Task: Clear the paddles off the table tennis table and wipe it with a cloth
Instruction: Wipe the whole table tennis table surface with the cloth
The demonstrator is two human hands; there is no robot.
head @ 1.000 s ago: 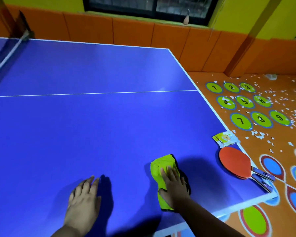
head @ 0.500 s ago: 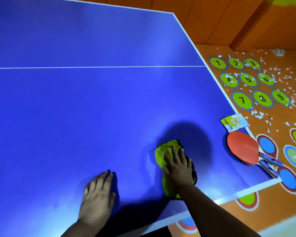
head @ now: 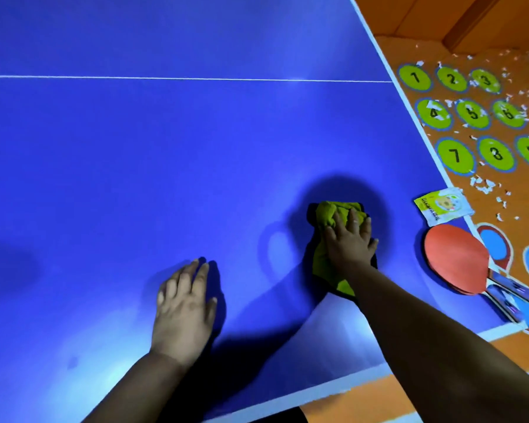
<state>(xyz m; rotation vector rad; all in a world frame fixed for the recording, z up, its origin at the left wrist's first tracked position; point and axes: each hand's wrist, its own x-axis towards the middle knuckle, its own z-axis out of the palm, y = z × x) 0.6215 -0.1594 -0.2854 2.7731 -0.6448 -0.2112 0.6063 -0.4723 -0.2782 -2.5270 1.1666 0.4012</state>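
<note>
Wiping table, paddles not cleared.
Right hand [head: 350, 239] spread flat, pressing green cloth [head: 329, 215] down at lower centre-right to wipe; left hand [head: 184, 303] flat on table [head: 135, 148], likely bracing; paddles [head: 455, 257] stacked at right edge.

Your blue table tennis table [head: 196, 178] carries a bunched green-and-black cloth [head: 326, 213] near the end edge, with your left hand [head: 184, 306] flat on the surface beside it. Near the right corner lie stacked red paddles [head: 455, 257] (handles toward the corner), with a small yellow packet [head: 443, 206] just beyond them.
</note>
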